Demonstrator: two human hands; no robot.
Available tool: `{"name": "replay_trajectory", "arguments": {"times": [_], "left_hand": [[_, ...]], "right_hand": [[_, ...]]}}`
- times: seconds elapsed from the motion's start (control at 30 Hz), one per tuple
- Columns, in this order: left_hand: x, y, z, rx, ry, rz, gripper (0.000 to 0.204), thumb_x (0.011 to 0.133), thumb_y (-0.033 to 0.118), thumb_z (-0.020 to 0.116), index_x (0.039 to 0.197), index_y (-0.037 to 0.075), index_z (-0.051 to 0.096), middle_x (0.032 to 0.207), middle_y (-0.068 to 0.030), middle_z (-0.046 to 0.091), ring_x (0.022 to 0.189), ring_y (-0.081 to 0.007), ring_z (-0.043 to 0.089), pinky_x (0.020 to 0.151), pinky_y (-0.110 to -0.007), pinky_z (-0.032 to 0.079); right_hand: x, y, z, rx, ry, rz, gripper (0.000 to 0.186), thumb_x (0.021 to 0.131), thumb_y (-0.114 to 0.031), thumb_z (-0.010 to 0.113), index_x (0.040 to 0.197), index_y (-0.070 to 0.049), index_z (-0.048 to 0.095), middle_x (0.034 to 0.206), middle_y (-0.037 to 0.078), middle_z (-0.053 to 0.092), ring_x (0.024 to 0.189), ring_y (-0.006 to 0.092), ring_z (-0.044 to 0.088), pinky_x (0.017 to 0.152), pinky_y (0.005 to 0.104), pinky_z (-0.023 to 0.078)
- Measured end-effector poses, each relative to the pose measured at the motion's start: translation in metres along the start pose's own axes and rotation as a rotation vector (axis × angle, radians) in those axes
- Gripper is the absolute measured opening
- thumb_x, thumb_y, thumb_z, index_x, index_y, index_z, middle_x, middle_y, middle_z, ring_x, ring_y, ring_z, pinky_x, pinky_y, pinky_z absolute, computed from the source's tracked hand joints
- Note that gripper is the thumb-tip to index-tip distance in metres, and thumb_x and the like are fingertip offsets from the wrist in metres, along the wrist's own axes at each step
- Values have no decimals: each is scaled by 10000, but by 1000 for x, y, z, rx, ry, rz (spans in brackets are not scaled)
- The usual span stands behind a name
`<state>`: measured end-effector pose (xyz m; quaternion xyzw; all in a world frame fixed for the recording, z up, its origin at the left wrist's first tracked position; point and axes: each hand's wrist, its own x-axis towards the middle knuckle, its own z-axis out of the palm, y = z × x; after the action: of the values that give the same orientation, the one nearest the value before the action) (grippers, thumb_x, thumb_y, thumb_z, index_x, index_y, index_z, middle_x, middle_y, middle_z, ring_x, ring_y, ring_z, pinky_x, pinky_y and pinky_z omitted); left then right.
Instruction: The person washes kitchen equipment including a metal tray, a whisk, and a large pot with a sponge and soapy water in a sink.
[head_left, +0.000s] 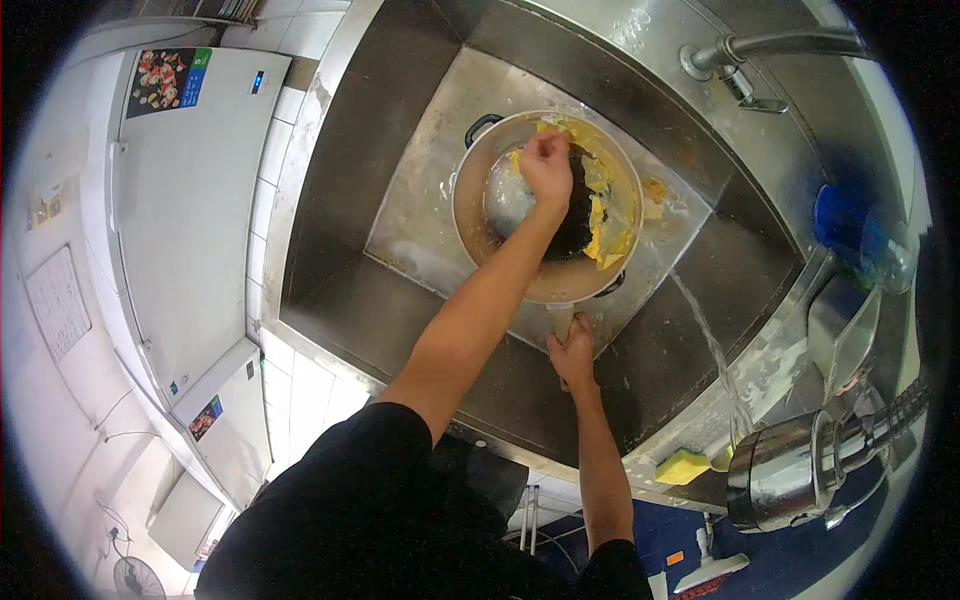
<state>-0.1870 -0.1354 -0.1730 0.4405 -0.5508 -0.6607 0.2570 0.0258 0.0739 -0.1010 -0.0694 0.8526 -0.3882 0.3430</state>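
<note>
Where the far left is taken up by a pale wall, a small fan is seen near the lower edge, and a tall white appliance with a food picture on its door is ranged beside the sink. Next, a deep metal sink is shown, its flat floor wetted and its sides stained dark. On that floor a round pan is set, fitted with two dark side loops and one long, light handle. A blackened patch is spread over part of the pan's bottom, and a whitish, cloudy area is seen to its left.

Into the pan the left hand is reached, its fingers curled together near the far wall; whether anything is pinched by them cannot be told. Below the pan, the handle is grasped by the right hand, with the fingers closed around it. Along the right inner wall, torn yellow residue is stuck, and pale scraps are scattered on the sink floor just outside the rim.

Farther right, a thin stream of water is stretched between the pan's right edge and a chrome spray head. A yellow sponge is placed on the sink's edge, another tap is mounted above, and a blue container is stood at the far right.
</note>
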Motion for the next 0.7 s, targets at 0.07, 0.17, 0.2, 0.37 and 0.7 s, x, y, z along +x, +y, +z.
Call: {"name": "replay_trajectory", "arguments": {"times": [0.07, 0.17, 0.2, 0.37, 0.7], "left_hand": [[-26, -5, -5, -71, -368, -177, 114, 884, 57, 653, 952, -32, 672, 816, -45, 666, 761, -114, 607, 730, -269, 495], [-57, 3, -20, 91, -840, -210, 164, 889, 76, 647, 996, -47, 650, 886, -76, 671, 828, -138, 620, 783, -293, 501], [-54, 7, -21, 94, -842, -211, 164, 889, 76, 647, 996, -47, 650, 886, -76, 671, 828, -138, 620, 783, -293, 501], [8, 7, -27, 149, 110, 101, 309, 910, 69, 615, 1183, -21, 501, 1071, -135, 610, 972, -216, 594, 881, -351, 481], [-45, -4, -3, 157, -694, 24, 237, 930, 132, 631, 1092, -29, 569, 1034, -121, 603, 1026, -233, 599, 899, -350, 472]], "right_hand": [[-2, 3, 4, -20, 39, -32, 341, 727, -23, 651, 1043, 78, 574, 1014, 261, 581, 979, 450, 584, 869, 464, 472], [-2, 5, 4, -5, 52, -26, 361, 729, -21, 654, 1067, 72, 570, 1014, 260, 582, 981, 449, 587, 868, 463, 473], [-2, 3, 3, 27, 23, 4, 373, 729, -20, 658, 1081, 69, 568, 1022, 260, 583, 985, 449, 588, 869, 463, 472], [-2, 3, -1, 22, 11, -29, 377, 728, -20, 662, 1082, 68, 569, 1033, 259, 583, 989, 448, 590, 862, 456, 477], [0, 20, 0, -106, 102, -100, 355, 732, -25, 671, 1055, 82, 573, 1007, 261, 587, 987, 447, 592, 859, 450, 476]]}}
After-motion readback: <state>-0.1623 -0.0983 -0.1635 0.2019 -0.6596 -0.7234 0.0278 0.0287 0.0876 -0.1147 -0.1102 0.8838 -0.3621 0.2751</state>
